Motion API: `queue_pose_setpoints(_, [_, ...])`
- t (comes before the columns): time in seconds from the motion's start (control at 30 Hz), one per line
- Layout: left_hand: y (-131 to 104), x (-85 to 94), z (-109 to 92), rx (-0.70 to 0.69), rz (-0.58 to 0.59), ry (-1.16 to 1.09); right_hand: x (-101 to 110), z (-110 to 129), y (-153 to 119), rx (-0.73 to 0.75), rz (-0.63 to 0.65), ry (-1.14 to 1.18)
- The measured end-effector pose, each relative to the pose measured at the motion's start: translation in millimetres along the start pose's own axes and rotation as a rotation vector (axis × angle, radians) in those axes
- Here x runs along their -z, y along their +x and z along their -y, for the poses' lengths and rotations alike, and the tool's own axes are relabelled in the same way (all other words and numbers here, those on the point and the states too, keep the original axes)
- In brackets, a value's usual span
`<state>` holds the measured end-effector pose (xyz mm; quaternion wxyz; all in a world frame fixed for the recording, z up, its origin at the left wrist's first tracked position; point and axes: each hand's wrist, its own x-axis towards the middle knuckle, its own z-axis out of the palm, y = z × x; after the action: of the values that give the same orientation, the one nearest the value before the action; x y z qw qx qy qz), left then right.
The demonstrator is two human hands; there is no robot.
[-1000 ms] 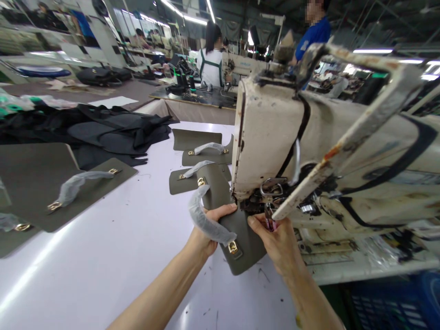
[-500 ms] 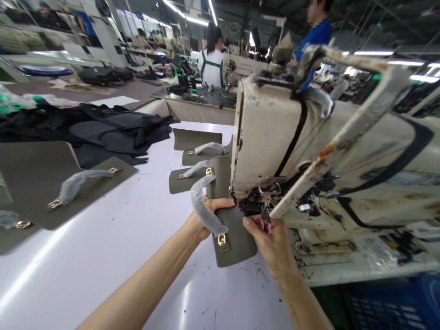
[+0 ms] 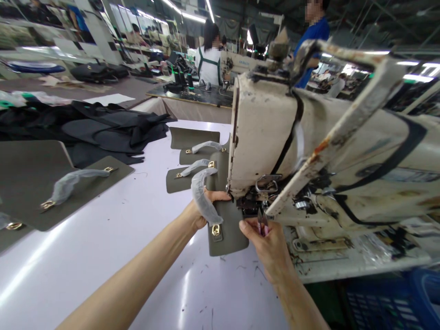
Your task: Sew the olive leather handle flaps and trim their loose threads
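Observation:
An olive-grey bag panel (image 3: 229, 231) lies under the head of a sewing machine (image 3: 263, 133). Its handle (image 3: 202, 195), wrapped in clear film, arches between gold buckles. My left hand (image 3: 201, 208) grips the panel's left side beside the handle, its thumb stretched flat toward the presser foot; the other fingers are mostly hidden. At the panel's right edge, my right hand (image 3: 270, 238) is closed around small thread snips (image 3: 262, 223) with pink grips, blades pointing up. Its thumb and forefinger touch the edge. The needle is hidden behind the machine head.
Similar panels with wrapped handles lie behind (image 3: 194, 137) and at the left (image 3: 85, 197). Dark cut pieces (image 3: 103, 128) are heaped at the back left. A rusty bar (image 3: 330, 142) slants across the machine. A blue basket (image 3: 385, 302) stands low right. People work farther back.
The panel has slid a little away from me under the machine head, both hands staying with it. The machine's pale take-up lever has dropped from high to low. The view has shifted slightly.

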<state>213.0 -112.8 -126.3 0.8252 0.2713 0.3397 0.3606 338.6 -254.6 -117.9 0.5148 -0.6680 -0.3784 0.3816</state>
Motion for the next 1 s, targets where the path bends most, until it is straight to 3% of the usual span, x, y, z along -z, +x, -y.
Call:
queue_pose_setpoints(0.3, [11.9,-3.4,-12.1,0.019,-0.019,-0.036,-4.6,7.8,-0.5,0.011,-0.003,-0.023])
queue_pose_setpoints(0.53, [18.1,-5.8,-17.8,0.044,-0.022,-0.018,-8.5,0.0,-1.7,-0.019,0.005,0.105])
queue_pose_setpoints(0.77, [24.3,-6.0,-24.7,0.116,0.032,0.062,-19.1,-1.3,1.1,0.025,-0.104,0.054])
queue_pose_setpoints(1.0, [36.2,-1.7,-27.7,0.138,0.012,0.092,-34.6,0.5,-0.5,-0.039,-0.256,0.071])
